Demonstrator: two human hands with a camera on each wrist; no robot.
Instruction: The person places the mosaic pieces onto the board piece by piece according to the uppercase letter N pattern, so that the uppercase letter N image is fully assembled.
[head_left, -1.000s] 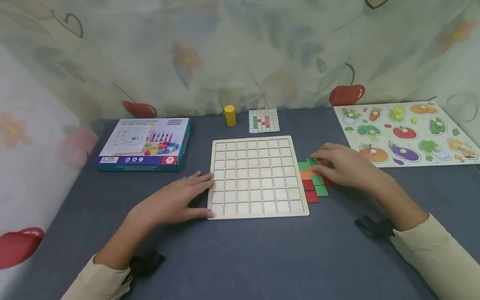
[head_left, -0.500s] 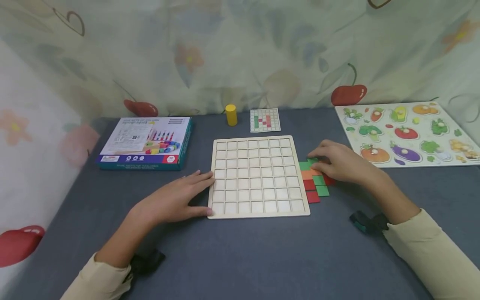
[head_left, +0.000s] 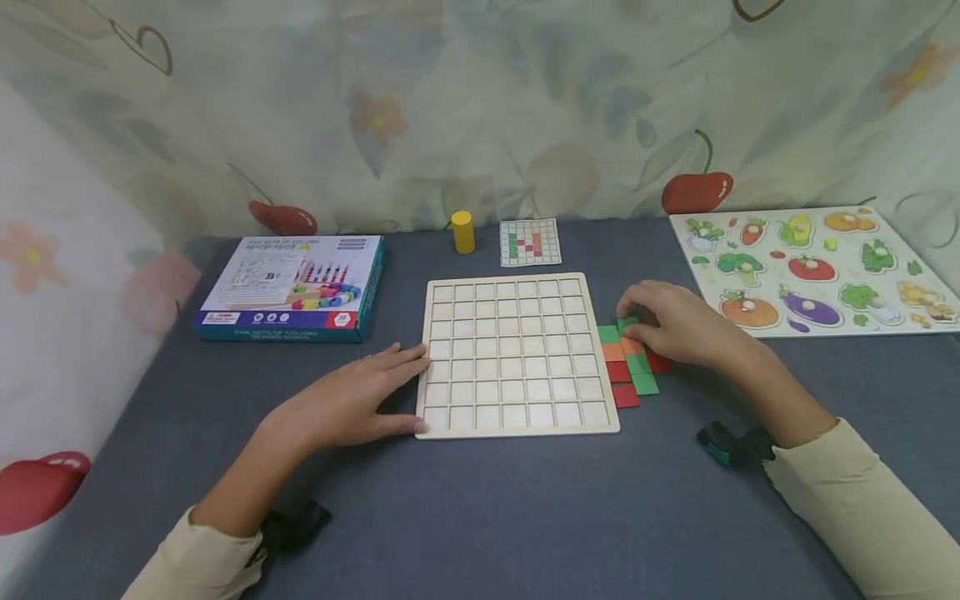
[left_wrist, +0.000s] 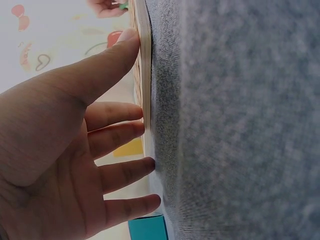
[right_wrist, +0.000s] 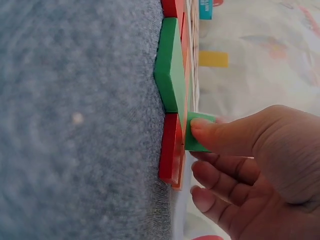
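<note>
A square wooden grid board (head_left: pixel 517 354) lies flat on the table. My left hand (head_left: pixel 348 400) rests at the board's left edge, fingers spread and mostly straight, with the thumb at its near corner; the left wrist view shows the thumb tip (left_wrist: pixel 131 36) on the rim. Right of the board, my right hand (head_left: pixel 678 327) pinches a green square tile (right_wrist: pixel 196 132) between thumb and fingers. In the right wrist view that tile stands tilted up above the others. Around it lie red tiles (head_left: pixel 625 395), green tiles (head_left: pixel 645 383) and orange tiles (head_left: pixel 613 352), partly hidden by the hand.
A small card with a coloured grid pattern (head_left: pixel 529 242) and a yellow cylinder (head_left: pixel 462 232) stand behind the board. A boxed toy set (head_left: pixel 292 287) lies at the back left. A vegetable puzzle board (head_left: pixel 813 271) lies at the back right, near my right hand.
My right hand's fingers have tilted the green tile up from the pile, and more of the orange tile beneath shows. The left hand and the board stay in place.
</note>
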